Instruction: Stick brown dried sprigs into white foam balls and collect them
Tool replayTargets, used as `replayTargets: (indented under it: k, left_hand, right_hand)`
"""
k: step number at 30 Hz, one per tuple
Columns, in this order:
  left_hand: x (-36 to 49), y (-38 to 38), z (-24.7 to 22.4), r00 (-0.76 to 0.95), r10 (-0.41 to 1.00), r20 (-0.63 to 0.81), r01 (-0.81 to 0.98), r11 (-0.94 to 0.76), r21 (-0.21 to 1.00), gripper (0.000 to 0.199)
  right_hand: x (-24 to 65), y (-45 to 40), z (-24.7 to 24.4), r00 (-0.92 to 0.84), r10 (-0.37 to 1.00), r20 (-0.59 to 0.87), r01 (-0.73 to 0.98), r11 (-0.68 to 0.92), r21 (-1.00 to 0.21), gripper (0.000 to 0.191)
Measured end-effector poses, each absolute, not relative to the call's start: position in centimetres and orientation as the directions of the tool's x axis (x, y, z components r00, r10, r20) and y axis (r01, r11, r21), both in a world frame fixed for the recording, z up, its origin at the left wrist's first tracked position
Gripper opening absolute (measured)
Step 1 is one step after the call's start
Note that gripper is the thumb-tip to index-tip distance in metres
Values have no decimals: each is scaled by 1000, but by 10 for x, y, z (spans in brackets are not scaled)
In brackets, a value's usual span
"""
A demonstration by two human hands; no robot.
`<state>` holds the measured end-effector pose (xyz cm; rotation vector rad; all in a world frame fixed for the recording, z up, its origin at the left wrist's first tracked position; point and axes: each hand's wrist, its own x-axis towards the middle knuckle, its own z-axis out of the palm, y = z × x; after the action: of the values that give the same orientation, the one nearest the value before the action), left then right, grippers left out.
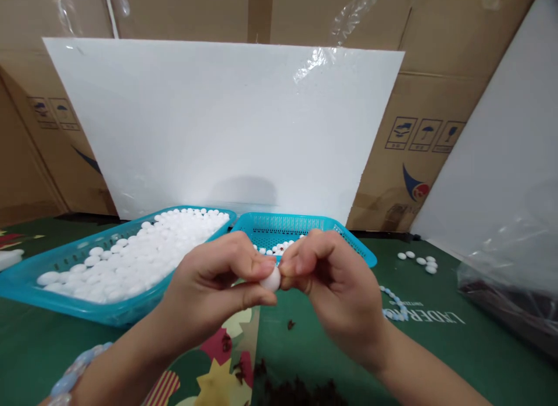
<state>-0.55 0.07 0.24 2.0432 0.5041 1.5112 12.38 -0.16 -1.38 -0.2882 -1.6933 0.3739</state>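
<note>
Between the thumb and fingers of my left hand [222, 272] is a small white ball [271, 280], held in mid-air above the green table. My right hand [333, 284] is pinched at the ball's right side; whatever its fingertips hold there is hidden. Behind my left hand a blue basket [108, 313] is full of white balls. A second blue basket [366, 256], behind both hands, holds fewer white balls, some with small dark bits on them. Small dark brown pieces [300, 391] lie heaped at the table's near edge.
A white board [226, 121] leans on cardboard boxes [453, 51] at the back. Several white balls [421, 260] and a bead string [403, 310] lie on the green surface [471, 348] at right, near a clear plastic bag [514, 295] of dark contents.
</note>
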Motion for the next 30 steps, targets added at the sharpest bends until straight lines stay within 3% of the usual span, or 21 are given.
replayTargets:
  k: [6, 15, 30]
  left_hand:
    - [-3, 4, -1, 271, 638, 721, -30, -743, 669, 18]
    - [-2, 10, -1, 425, 689, 587, -331, -486, 809, 18]
    - [2, 5, -1, 361, 753, 550, -303, -463, 833, 13]
  right_hand:
    - [121, 1, -15, -119, 308, 944, 165, 944, -287, 21]
    - [118, -6, -14, -52, 448, 892, -22, 893, -450, 17]
    - [116, -8, -15, -110, 323, 940, 311, 909, -277, 20]
